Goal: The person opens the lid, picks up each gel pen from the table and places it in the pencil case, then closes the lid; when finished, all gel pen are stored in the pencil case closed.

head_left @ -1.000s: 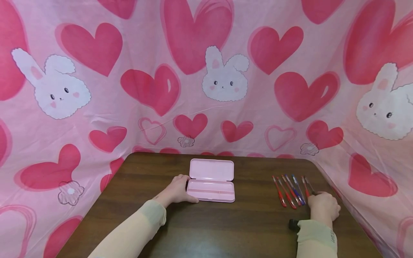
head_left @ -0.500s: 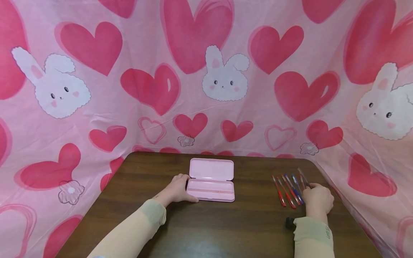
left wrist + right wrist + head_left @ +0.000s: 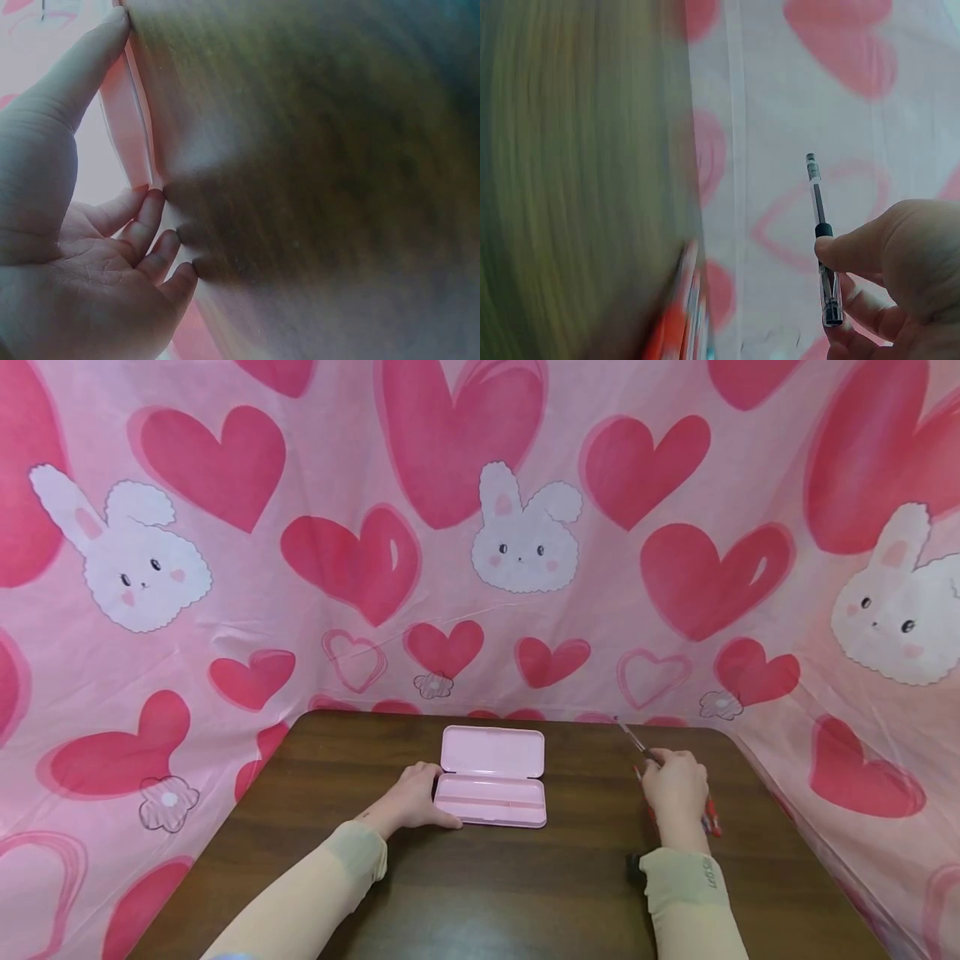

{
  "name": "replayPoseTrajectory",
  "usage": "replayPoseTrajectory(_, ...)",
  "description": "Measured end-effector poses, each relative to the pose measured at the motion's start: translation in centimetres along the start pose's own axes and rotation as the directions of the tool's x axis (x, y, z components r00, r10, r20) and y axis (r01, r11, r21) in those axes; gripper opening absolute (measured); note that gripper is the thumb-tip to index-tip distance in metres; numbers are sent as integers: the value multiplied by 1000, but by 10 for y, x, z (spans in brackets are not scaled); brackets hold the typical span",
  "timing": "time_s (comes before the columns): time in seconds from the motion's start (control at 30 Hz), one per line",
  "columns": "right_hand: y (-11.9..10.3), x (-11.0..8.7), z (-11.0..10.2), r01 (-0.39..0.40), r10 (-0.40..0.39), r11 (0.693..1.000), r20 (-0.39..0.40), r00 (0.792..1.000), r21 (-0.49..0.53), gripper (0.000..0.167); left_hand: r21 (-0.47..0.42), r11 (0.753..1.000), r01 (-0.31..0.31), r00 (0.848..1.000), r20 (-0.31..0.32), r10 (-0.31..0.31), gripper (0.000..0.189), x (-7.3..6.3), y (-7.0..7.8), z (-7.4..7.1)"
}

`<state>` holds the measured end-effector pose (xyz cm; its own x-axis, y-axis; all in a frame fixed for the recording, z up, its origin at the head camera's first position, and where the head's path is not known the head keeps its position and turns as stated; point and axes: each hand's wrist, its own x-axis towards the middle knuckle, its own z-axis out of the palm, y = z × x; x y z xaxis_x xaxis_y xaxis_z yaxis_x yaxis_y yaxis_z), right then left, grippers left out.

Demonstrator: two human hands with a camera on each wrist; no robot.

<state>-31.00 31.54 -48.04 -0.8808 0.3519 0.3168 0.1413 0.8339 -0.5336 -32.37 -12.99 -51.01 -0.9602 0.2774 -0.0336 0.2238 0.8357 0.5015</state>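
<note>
A pink pencil case (image 3: 492, 752) lies open on the table, its lid tipped back and a divided tray at the front. My left hand (image 3: 411, 799) holds the case's left end, thumb at the front corner. In the left wrist view, the fingertips (image 3: 180, 277) sit against the case edge (image 3: 129, 124) at the tabletop. My right hand (image 3: 677, 789) pinches a clear gel pen (image 3: 818, 206) with a black cap and grip between thumb and fingers, raised above the table. Beneath that hand, red and blue pens (image 3: 712, 818) lie partly hidden.
A dark wooden table (image 3: 480, 893) spans the area in front of me. Pink cloth (image 3: 525, 635) with hearts and rabbits hangs close behind its back and side edges. Several pens (image 3: 671, 330) blur along the lower part of the right wrist view.
My right hand has picked up the black gel pen from the right end of the row and carried it leftward over the other pens. The left hand and pencil case stay put.
</note>
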Motion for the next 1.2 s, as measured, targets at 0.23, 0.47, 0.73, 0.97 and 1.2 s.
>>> replayPoseTrajectory(0.23, -44, -10, 28, 212, -212, 977, -17, 977, -14, 28, -5, 1000, 4, 1000, -2, -4, 105, 1, 0, 0)
replayPoseTrajectory(0.47, -70, -18, 47, 327, -327, 945, -10, 945, 3, 24, 2, 1000, 8, 1000, 3, -8, 106, 3, -1, -2)
replayPoseTrajectory(0.73, -87, -29, 63, 389, -390, 921, 2, 921, 31, 21, -9, 1000, 21, 1000, 11, -20, 105, 3, 0, -2)
replayPoseTrajectory(0.97, -99, -37, 71, 458, -458, 888, -15, 889, 41, 18, -4, 1000, 18, 1000, 15, -18, 105, 2, 1, -2)
replayPoseTrajectory(1.2, -114, -43, 77, 471, -473, 881, 53, 879, 49, 19, -9, 1000, 23, 1000, 18, -23, 103, 3, 2, -2)
